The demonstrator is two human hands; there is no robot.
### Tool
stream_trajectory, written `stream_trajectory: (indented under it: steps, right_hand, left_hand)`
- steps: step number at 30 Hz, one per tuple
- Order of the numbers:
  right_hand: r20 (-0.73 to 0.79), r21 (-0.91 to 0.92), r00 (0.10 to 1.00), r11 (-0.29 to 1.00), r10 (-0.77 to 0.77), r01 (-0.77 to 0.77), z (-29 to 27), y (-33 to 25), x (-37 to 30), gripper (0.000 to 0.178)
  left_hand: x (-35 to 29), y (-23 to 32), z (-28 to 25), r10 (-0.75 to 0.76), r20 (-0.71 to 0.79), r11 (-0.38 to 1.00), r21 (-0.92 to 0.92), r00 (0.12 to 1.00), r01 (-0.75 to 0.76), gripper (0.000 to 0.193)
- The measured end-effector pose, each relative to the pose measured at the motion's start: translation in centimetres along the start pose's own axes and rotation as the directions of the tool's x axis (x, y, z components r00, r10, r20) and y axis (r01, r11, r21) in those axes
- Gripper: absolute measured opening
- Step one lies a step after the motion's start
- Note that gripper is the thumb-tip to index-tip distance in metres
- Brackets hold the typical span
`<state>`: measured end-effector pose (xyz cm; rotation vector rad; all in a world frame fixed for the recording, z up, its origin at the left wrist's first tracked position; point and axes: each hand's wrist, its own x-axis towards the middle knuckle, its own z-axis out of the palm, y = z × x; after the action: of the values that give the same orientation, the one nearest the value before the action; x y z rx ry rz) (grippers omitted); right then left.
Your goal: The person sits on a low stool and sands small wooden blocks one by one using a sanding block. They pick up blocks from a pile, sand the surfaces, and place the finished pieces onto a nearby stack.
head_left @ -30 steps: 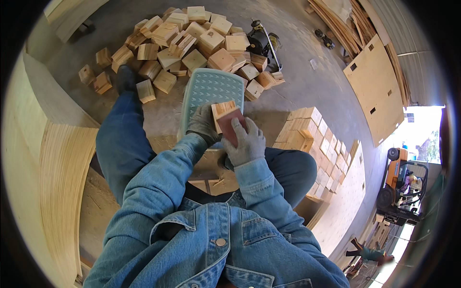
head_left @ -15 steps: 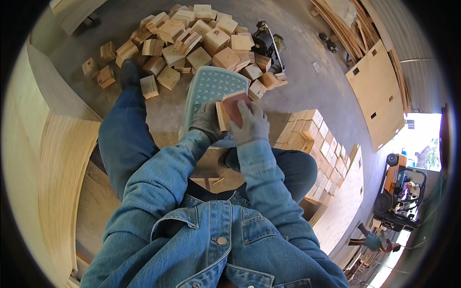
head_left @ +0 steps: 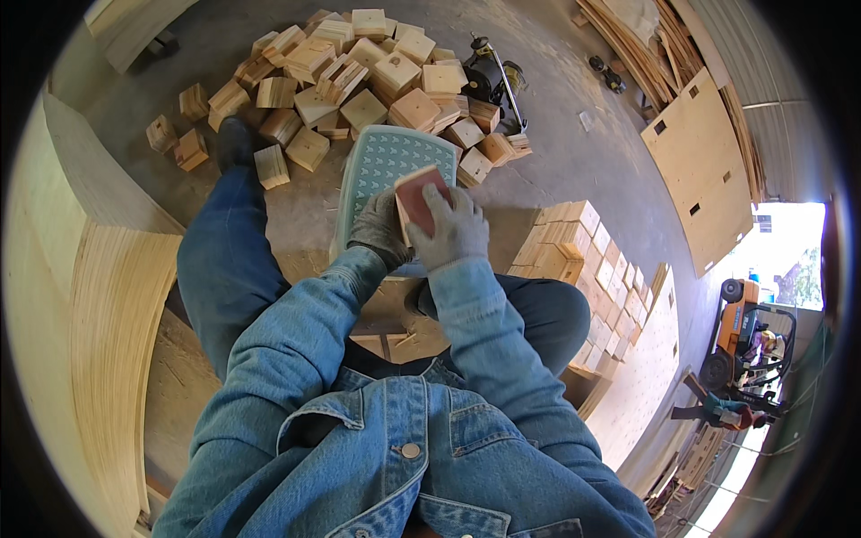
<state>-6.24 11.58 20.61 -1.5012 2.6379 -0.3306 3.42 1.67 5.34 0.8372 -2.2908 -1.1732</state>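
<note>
Here, the left hand (head_left: pixel 381 231) curls closed around a mostly hidden wooden block (head_left: pixel 401 215) above the green stool (head_left: pixel 387 161). The right hand (head_left: pixel 456 231) – fingers bent, partly closed – holds a reddish-brown pad (head_left: pixel 415 199) over the block.

reddish pad (head_left: pixel 413 197): matt, possibly gritty | stool (head_left: pixel 381 161): embossed plastic | heaped blocks (head_left: pixel 363 109): bare wood | jacket (head_left: pixel 381 448): denim

Free gap between right hand (head_left: pixel 456 229) and obstructing block stack (head_left: pixel 599 285)
</note>
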Motion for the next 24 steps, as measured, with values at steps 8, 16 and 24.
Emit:
stream_trajectory:
  steps: [8, 16, 24]
  right_hand:
    - [-0.002, -0.072, 0.994, 0.992, 0.108, -0.107, 0.0, 0.5, 3.4, 0.057]
    - [0.161, 0.132, 0.986, 0.989, 0.045, -0.066, -1.0, 1.9, -7.5, 0.073]
    - [0.172, 0.205, 0.984, 0.975, 0.045, -0.081, -2.8, 0.5, -4.4, 0.064]
  left_hand:
    - [0.6, -1.3, 1.0, -0.040, 0.003, 0.971, -0.236, 0.999, 0.039, 0.081]
    - [2.2, -3.5, 4.0, -0.174, 0.154, 0.246, -0.950, 0.973, 0.194, 0.043]
    - [1.4, -2.3, 0.6, -0.331, 0.455, -0.111, -0.889, 0.827, 0.445, 0.058]
